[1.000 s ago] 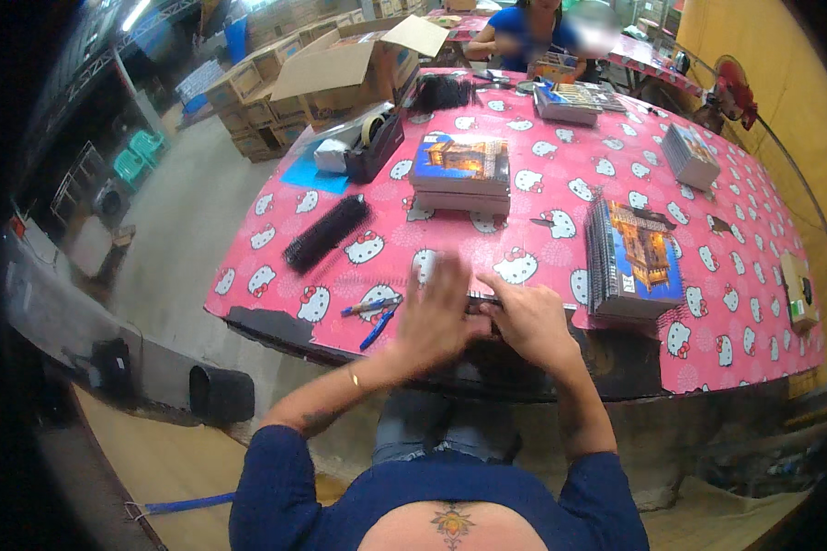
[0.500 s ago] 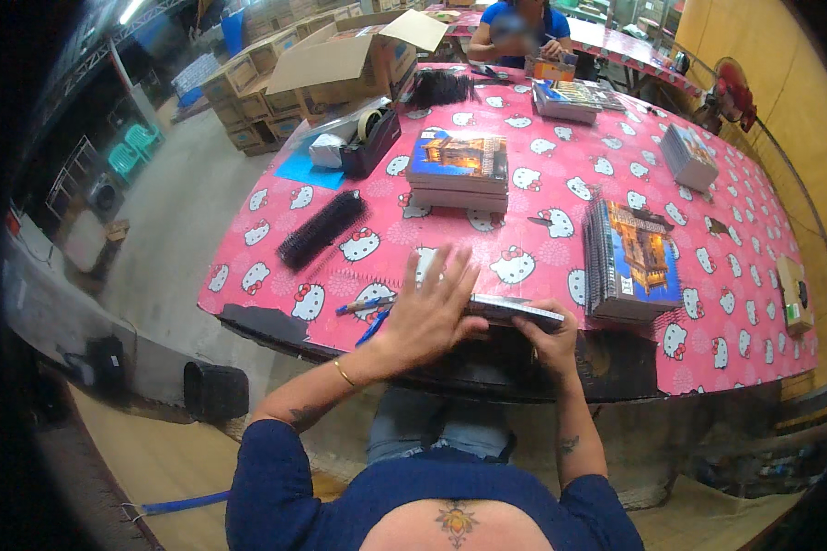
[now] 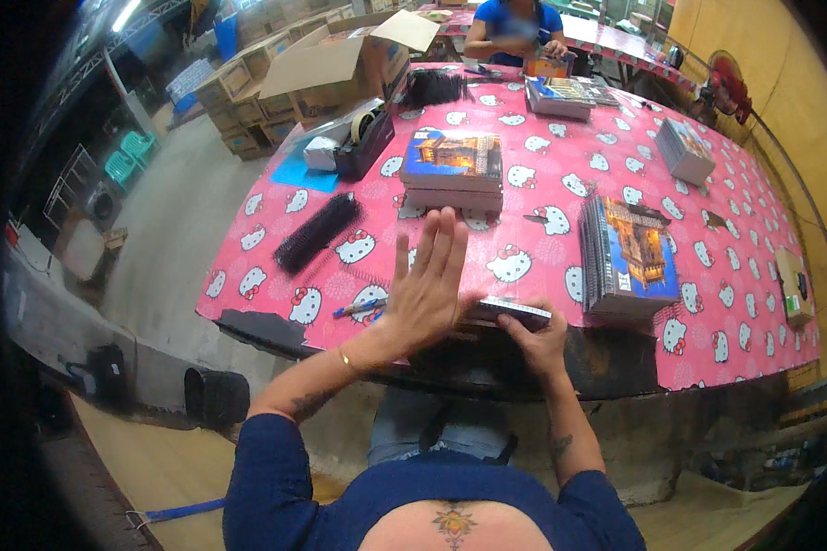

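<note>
Starting way off to my left, past the near edge of the pink worktop (image 3: pixel 271 253), there are a couple of green chairs (image 3: pixel 130 158) on the floor. Coming in closer, there's a blue sheet (image 3: pixel 296 169) ahead and left of my hands, and nearer to me a bundle of black coils (image 3: pixel 320 234). The black tape dispenser (image 3: pixel 369 151) sits beyond that bundle, with a big open cardboard box (image 3: pixel 326 83) further out behind it. A blue pen (image 3: pixel 356 310) lies just left of my left wrist.

My left hand (image 3: pixel 427 289) is spread out flat, fingers straight and pointing away from me, not wrapped around anything. Right ahead of its fingertips is the middle stack (image 3: pixel 452 170) of booklets. The booklet (image 3: pixel 515 312) I'm on is between my two hands, edge-on to me, down by the near edge. Its left end is right by my left thumb, but I can't tell if they touch. My right hand (image 3: pixel 538 338) has the other end pinched, thumb on my side.

Way ahead, a co-worker in blue (image 3: pixel 501 28) is handling something too. Just right of my right hand is the coil-bound stack (image 3: pixel 629 257), with another stack (image 3: pixel 685 151) further out, and a small carton (image 3: pixel 793 289) is well off to the far right.
</note>
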Motion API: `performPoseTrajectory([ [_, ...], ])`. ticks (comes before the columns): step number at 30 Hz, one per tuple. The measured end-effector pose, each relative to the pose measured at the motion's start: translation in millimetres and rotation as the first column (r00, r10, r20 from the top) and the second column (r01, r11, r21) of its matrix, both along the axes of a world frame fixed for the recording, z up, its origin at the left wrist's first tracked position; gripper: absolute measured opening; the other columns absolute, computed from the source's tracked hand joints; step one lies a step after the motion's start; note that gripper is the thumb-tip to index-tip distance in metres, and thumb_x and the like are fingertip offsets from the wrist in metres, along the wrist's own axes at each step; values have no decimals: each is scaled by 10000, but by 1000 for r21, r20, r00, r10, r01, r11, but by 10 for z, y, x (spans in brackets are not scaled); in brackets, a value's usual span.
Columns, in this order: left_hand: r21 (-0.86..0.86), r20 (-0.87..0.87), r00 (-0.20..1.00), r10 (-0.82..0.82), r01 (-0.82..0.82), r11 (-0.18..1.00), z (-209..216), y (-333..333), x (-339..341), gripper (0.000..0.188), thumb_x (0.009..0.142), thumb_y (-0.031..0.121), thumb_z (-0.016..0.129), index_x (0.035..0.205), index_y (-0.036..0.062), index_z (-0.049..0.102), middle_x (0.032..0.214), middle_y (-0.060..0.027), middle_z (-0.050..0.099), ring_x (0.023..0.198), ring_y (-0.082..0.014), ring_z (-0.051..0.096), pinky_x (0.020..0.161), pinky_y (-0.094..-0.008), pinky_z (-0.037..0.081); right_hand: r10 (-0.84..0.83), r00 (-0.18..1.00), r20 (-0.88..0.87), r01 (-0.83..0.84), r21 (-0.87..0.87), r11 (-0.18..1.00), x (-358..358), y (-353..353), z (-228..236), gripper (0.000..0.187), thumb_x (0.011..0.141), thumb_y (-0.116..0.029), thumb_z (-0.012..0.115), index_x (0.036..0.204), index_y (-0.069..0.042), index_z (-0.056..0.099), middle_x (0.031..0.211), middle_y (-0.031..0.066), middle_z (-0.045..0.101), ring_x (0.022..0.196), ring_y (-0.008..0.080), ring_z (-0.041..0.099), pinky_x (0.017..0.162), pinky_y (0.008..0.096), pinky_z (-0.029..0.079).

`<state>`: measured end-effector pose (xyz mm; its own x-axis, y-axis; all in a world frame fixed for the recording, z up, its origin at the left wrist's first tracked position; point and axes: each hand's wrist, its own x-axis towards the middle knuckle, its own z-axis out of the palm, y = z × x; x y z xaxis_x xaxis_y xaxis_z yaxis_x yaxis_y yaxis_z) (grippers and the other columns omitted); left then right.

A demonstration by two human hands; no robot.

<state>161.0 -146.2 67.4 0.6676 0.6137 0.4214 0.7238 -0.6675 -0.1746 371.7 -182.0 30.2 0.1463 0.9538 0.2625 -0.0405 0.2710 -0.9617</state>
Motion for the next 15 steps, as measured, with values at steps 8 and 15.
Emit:
performPoseTrajectory([
  [8, 6, -10, 998, -61, 61, 998, 85, 32, 62, 853, 954, 585, 451, 1514, -39, 295, 1581, -236, 283, 1514, -357, 175, 1192, -597, 83, 85, 992, -95, -97, -130, 987, -2, 0, 32, 245, 841, -26, 776, 1053, 3, 657, 993, 64, 709, 888, 100, 657, 778, 267, 539],
  [15, -20, 75, 993, 94, -92, 996, 387, 155, 252, 837, 976, 568, 423, 1544, -20, 242, 1619, -242, 193, 1537, -339, 87, 1193, -602, -5, 352, 935, 46, -342, -156, 927, 258, 10, 155, 256, 951, -65, 636, 1192, 20, 652, 1030, 33, 698, 946, 97, 619, 852, 274, 501],
])
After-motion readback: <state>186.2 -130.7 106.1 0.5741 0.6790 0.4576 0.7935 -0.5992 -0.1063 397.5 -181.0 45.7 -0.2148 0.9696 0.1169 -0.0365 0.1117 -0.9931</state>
